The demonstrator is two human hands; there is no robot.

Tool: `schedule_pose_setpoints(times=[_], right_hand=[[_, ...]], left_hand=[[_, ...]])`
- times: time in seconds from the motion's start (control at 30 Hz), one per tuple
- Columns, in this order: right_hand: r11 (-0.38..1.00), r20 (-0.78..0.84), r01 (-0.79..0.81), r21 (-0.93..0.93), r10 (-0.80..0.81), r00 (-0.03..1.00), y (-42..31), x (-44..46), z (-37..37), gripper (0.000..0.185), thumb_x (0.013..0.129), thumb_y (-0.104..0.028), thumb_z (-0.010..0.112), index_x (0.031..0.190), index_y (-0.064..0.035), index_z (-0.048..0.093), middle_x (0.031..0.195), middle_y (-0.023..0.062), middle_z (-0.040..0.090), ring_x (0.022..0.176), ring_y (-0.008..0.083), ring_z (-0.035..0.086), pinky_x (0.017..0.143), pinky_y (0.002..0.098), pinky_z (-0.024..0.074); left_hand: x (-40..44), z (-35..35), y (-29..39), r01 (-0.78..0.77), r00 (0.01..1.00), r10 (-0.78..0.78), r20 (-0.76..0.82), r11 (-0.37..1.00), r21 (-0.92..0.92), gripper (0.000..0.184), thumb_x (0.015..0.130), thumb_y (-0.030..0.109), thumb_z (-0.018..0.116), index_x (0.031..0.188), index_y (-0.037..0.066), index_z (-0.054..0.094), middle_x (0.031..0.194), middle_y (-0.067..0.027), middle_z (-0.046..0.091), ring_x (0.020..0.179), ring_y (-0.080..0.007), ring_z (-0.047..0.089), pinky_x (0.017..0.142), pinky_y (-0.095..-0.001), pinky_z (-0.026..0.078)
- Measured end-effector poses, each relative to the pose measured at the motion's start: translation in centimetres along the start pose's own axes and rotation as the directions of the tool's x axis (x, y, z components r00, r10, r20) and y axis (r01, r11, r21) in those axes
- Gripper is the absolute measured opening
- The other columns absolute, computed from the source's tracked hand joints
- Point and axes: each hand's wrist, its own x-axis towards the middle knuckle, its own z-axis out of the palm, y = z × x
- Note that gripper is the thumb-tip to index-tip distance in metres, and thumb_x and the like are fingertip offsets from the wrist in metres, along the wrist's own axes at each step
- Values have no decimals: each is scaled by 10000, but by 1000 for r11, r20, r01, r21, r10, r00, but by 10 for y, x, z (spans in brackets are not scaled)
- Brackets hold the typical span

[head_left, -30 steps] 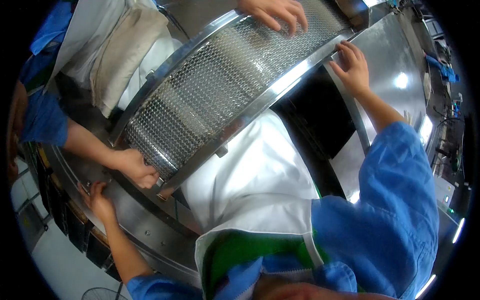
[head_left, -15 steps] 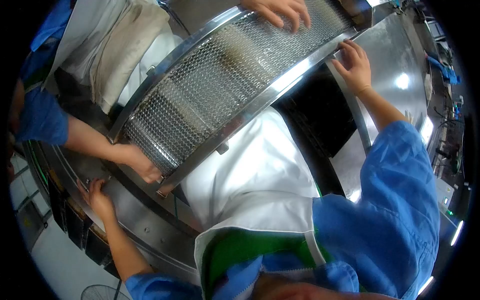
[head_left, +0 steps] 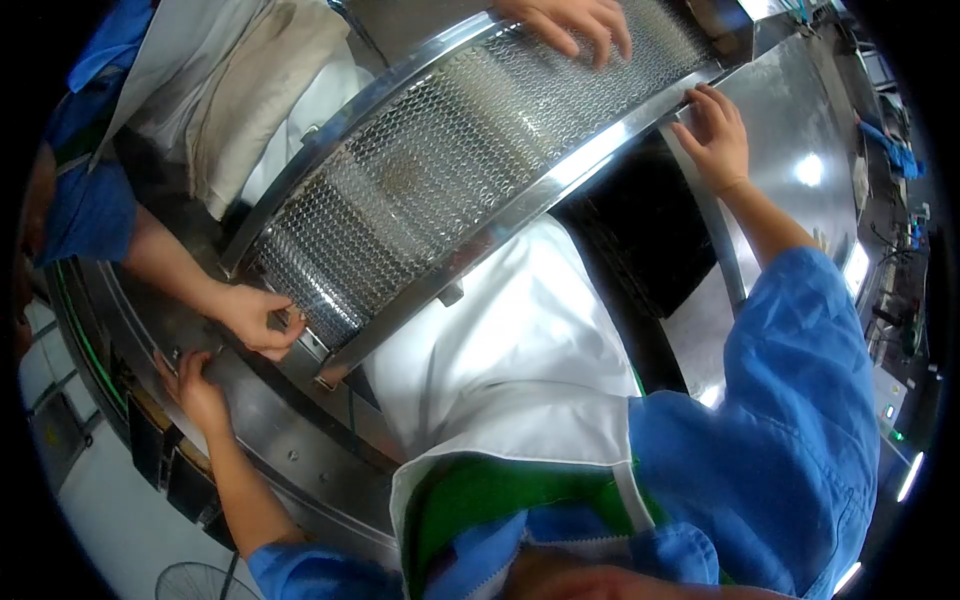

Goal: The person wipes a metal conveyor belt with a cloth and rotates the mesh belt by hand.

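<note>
A metal mesh conveyor belt (head_left: 430,150) runs diagonally between two steel side rails. Near the upper end of the closer side rail (head_left: 560,175), my right hand (head_left: 718,140) has its fingertips at the rail's edge, bent but apart, gripping nothing visible. My left hand (head_left: 197,393) lies with fingers spread on a steel plate (head_left: 290,425) at lower left. A co-worker's hand (head_left: 262,318) is beside the lower end of the belt, thumb and fingers close together; whether something small is between them I cannot tell. The co-worker's other hand (head_left: 575,25) hangs over the upper part of the mesh.
A dark opening (head_left: 650,225) lies between the belt and a shiny steel panel (head_left: 790,130) on the right. My white apron (head_left: 500,340) is close against the near rail. Beyond the far rail, the co-worker wears a beige apron (head_left: 265,90). A fan (head_left: 195,580) stands lower left.
The co-worker's lower hand has drawn back left from the belt's end, its fingers now curled. Light and dark patches on the mesh have shifted. My two hands keep their places.
</note>
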Motion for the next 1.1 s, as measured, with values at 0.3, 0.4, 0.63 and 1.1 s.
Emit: schedule_pose_setpoints(times=[0.3,0.4,0.63,1.1], right_hand=[[999,-34,39,2,-39,999,0,0,0,498,769,-358,733,1201,-143,609,1298,72,551,1168,294,524,989,403,418],[999,-37,44,1,-44,998,-4,0,-2,490,774,-347,731,1201,-142,609,1300,71,550,1165,291,527,990,401,418],[999,-42,48,13,-47,998,-3,0,0,482,793,-343,721,1213,-139,602,1302,67,548,1192,285,517,1011,400,405],[999,17,24,25,-24,1000,-3,0,-1,479,817,-283,702,1244,-96,589,1332,80,530,1232,277,488,1032,379,389]], left_hand=[[-2,1,3,27,1000,-26,-12,994,101,331,727,-50,466,906,121,686,1138,-40,653,1373,-344,334,1116,-493,263],[-5,9,-11,90,994,-83,64,989,-115,335,731,-48,465,912,125,687,1147,-33,650,1373,-340,336,1112,-495,267],[0,-14,13,36,999,-36,2,998,-44,292,775,-27,471,908,119,687,1163,-28,642,1377,-333,330,1109,-506,270],[2,-10,4,-38,999,37,-14,999,-33,347,673,-69,496,906,106,683,1122,-39,651,1367,-358,335,1105,-500,275]])
